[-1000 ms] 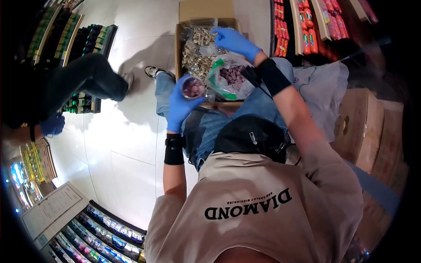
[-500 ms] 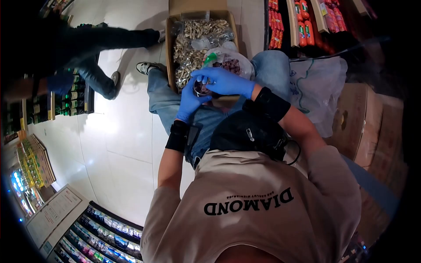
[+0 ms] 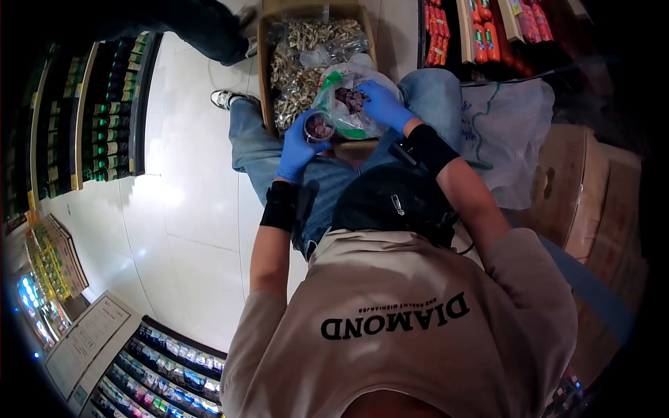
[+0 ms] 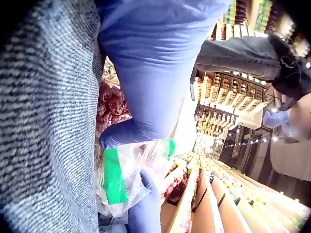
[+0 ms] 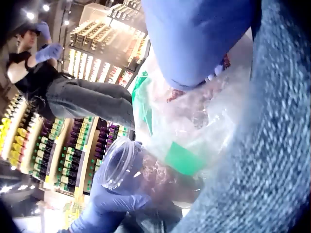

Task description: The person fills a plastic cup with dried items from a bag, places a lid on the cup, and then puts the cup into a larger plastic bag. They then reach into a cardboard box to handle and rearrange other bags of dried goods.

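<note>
My left hand (image 3: 298, 151), in a blue glove, grips a clear round plastic jar (image 3: 320, 118) around its side. Dark red, wrinkled dried pieces (image 3: 320, 129) lie inside it, and its top is uncovered. Beside the jar, an opened clear plastic bag (image 3: 366, 127) with green strips holds more of the same pieces (image 3: 346, 97). My gloved right hand (image 3: 385, 104) reaches into the bag mouth, fingertips down among the pieces. The fingertips are hidden there, so I cannot tell whether they pinch any. In the right wrist view the jar's rim (image 5: 119, 162) tilts beside the bag.
Beneath the bag, a cardboard box (image 3: 265, 83) contains clear packs of dried mushrooms (image 3: 296, 87) and empty-looking clear plastic containers (image 3: 315, 57). A white plastic bag (image 3: 512, 132) and cartons (image 3: 564, 188) lie to the right. Stocked shelves surround the aisle; another person (image 5: 34, 73) stands nearby.
My right hand came from over the mushroom packs to the top of the jar, then moved right into the bag. The left hand kept hold of the jar. The other person walked forward along the aisle.
</note>
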### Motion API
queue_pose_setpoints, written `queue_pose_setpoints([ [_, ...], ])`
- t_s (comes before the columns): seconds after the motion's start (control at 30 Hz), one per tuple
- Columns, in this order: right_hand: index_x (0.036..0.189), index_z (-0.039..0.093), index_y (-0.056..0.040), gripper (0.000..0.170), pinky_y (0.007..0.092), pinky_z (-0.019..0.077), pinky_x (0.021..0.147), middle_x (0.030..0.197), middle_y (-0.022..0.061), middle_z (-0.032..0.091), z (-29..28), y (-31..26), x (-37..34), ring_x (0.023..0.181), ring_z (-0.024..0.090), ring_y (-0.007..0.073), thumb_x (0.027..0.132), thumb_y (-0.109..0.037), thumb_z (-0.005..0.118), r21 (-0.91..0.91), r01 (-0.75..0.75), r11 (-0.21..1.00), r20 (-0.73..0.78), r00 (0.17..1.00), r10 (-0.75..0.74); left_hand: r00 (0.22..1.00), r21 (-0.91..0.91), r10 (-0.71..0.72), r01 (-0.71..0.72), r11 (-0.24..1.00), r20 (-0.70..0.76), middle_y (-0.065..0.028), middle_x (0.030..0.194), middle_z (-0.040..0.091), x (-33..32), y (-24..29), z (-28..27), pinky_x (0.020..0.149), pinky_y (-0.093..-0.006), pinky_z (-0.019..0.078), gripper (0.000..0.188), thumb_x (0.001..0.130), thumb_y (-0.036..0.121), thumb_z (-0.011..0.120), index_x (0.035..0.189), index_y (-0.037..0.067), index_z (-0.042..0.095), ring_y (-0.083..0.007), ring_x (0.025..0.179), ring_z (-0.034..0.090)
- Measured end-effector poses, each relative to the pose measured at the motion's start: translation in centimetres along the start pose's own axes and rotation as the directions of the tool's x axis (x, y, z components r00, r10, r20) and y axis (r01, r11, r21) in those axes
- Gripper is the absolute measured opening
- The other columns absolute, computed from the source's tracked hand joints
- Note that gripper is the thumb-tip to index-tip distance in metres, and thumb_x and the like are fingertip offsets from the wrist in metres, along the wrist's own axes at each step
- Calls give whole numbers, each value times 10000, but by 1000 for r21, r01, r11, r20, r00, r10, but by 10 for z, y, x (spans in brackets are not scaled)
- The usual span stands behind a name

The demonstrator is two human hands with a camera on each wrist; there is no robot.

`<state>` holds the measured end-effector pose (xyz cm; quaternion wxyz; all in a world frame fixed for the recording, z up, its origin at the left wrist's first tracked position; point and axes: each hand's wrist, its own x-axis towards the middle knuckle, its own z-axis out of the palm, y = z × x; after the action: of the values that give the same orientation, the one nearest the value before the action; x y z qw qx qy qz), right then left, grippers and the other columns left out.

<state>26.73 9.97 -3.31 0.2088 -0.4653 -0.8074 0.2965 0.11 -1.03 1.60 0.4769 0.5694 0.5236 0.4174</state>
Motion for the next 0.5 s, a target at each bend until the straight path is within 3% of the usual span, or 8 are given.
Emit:
queue_pose_setpoints([
  [0.07,1164,677,-51,351,429,509,925,1091,189,656,2,4,4,1035,629,365,817,-37,626,6,74,997,-84,994,-74,1000,14,8,-8,1000,10,-101,1206,679,2,2,0,1005,-336,512,758,591,6,864,1298,9,593,-192,1119,653],
  [0.13,1165,683,-66,352,449,500,933,1066,178,628,3,4,3,1056,602,375,813,-80,661,-194,54,980,179,984,-19,1000,6,-27,27,1000,13,-101,1202,681,1,3,-1,1008,-336,510,760,584,6,862,1296,8,594,-190,1118,653],
  [0.27,1127,688,-68,305,459,493,922,1078,173,613,8,-6,8,1088,581,374,827,-121,672,-157,64,986,189,981,-33,1000,12,-4,4,1000,6,-102,1197,684,1,4,-1,1009,-336,510,764,580,4,859,1297,7,594,-189,1118,653],
  [0.37,1086,687,-71,251,469,495,891,1067,181,617,17,0,13,1055,592,383,848,-149,668,-243,93,966,177,983,-50,1000,19,-12,12,1000,1,-101,1198,684,1,1,0,1006,-333,511,764,583,5,858,1300,7,593,-188,1116,653],
  [0.43,1051,685,-68,213,477,499,856,1024,183,624,24,5,19,1002,608,389,863,-166,661,-197,-32,980,205,976,73,1000,8,-9,9,1000,-2,-98,1195,684,1,-1,-1,1002,-329,513,763,590,8,858,1305,9,591,-184,1113,654],
  [0.5,1046,689,-67,203,477,502,850,1024,188,631,28,8,19,988,612,394,868,-159,655,-241,-1,971,189,981,48,1000,19,-1,1,1000,-5,-98,1196,685,1,-2,-3,999,-328,515,765,592,11,859,1308,9,589,-183,1111,654],
])
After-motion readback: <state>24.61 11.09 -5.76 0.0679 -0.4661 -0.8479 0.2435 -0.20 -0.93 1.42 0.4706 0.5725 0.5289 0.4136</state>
